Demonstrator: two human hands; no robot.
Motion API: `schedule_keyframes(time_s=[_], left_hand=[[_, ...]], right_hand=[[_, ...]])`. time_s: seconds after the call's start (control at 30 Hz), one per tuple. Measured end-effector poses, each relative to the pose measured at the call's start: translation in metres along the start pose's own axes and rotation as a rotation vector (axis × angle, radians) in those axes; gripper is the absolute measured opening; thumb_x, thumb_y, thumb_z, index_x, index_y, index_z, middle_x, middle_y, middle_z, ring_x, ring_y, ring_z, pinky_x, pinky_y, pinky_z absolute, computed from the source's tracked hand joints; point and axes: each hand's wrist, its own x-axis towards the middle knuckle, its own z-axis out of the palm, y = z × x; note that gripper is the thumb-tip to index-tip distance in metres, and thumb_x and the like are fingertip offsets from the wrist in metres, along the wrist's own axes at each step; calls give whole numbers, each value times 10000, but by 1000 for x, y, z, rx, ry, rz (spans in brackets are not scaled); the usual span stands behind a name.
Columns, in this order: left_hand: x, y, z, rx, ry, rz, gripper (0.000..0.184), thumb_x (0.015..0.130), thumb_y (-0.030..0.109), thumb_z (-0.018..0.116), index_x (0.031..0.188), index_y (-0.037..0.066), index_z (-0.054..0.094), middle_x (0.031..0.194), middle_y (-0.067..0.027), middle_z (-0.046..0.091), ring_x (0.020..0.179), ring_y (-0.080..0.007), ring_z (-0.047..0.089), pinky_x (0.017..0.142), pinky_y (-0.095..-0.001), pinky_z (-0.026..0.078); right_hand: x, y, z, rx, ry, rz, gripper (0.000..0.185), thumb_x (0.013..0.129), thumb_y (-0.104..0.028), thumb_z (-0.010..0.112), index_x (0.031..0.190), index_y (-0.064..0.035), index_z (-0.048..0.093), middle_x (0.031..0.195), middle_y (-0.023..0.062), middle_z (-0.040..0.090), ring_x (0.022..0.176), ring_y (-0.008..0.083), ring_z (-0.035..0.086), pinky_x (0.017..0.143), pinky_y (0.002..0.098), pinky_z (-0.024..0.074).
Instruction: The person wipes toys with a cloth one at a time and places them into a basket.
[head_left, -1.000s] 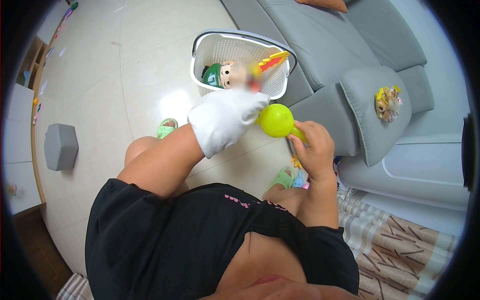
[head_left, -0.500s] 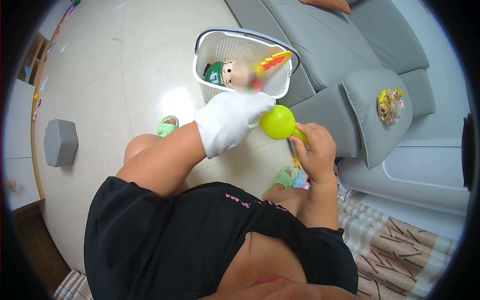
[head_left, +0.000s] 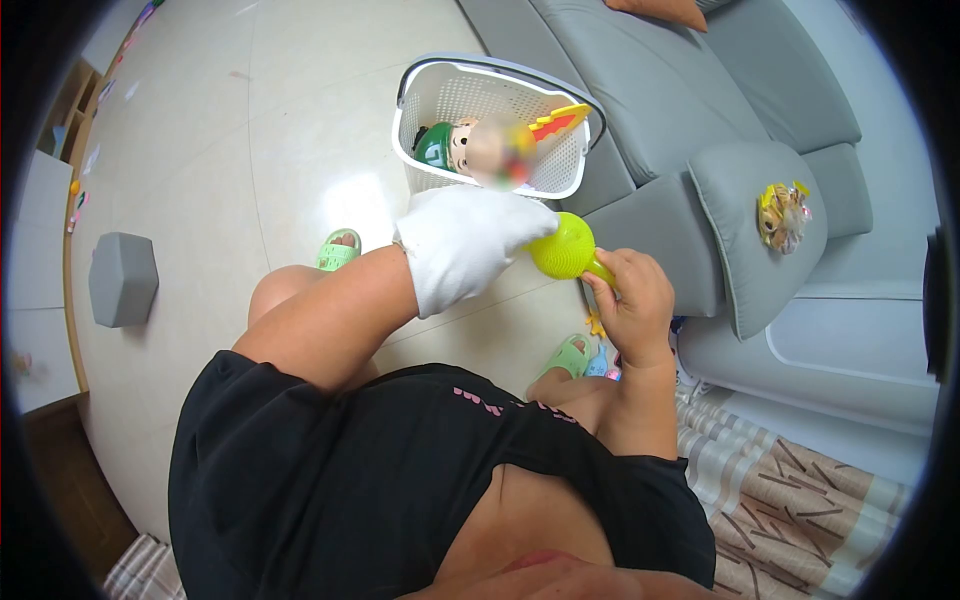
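Observation:
A white mitt or cloth glove covers my left hand [head_left: 470, 245], its fingertips closed against the far side of a yellow-green round toy [head_left: 564, 246] with a bumpy surface. My right hand [head_left: 637, 300] is bare and pinches the toy's short handle between thumb and fingers. Just beyond the glove stands a white perforated basket [head_left: 408, 110] with a dark handle. Inside it lie a doll with a green helmet [head_left: 434, 147], partly blurred, and a yellow and red toy piece [head_left: 560, 122].
A grey sofa [head_left: 620, 90] runs along the right, with a grey cushion [head_left: 735, 190] bearing a wrapped toy [head_left: 783, 217]. On the left floor stands a grey hexagonal stool [head_left: 123, 280]. Small toys [head_left: 598, 360] lie beside my right foot. A patterned curtain [head_left: 790, 480] hangs at lower right.
Both hands and the toy have shifted slightly right in view, as have the basket and sofa. My right hand keeps its hold on the handle, and the glove stays against the toy.

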Motion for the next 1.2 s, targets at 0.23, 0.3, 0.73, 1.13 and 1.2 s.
schedule_keyframes(time_s=[0.23, 0.3, 0.73, 1.13, 1.2], left_hand=[[0, 5, -12, -6, -117, -188, 213, 858, 88, 500, 1049, 72, 593, 962, -165, 644, 905, -336, 633, 781, -388, 504], [0, 5, -14, -10, -125, -198, 207, 859, 91, 501, 1044, 72, 592, 962, -168, 643, 907, -334, 632, 787, -385, 502], [3, -3, -7, 32, -161, -163, 187, 849, 74, 498, 985, 59, 626, 886, -163, 651, 753, -344, 625, 699, -363, 517], [18, -43, 9, 181, 130, 112, 107, 777, 28, 556, 849, 13, 634, 833, -166, 641, 822, -289, 636, 736, -358, 505], [17, -45, 15, -84, 320, -31, 113, 776, 21, 555, 851, 18, 639, 817, -170, 640, 815, -295, 636, 736, -354, 503]], right_hand=[[0, -2, 7, 54, -55, 3, 308, 672, -163, 773, 945, -78, 659, 837, 88, 636, 732, 283, 598, 642, 380, 481], [1, -1, 8, 41, -55, 2, 305, 674, -165, 772, 945, -77, 660, 840, 89, 636, 736, 286, 599, 647, 381, 482], [-2, -2, 9, 76, -53, 33, 276, 700, -184, 761, 933, -71, 666, 832, 97, 644, 751, 294, 612, 662, 380, 488], [-15, 14, 20, 677, -44, 748, 205, 849, -131, 682, 1010, -12, 640, 865, 36, 654, 790, 108, 589, 722, 256, 470], [-14, 12, 19, 707, -36, 743, 208, 857, -132, 680, 1013, -2, 634, 866, 22, 644, 793, 86, 568, 724, 244, 463]])
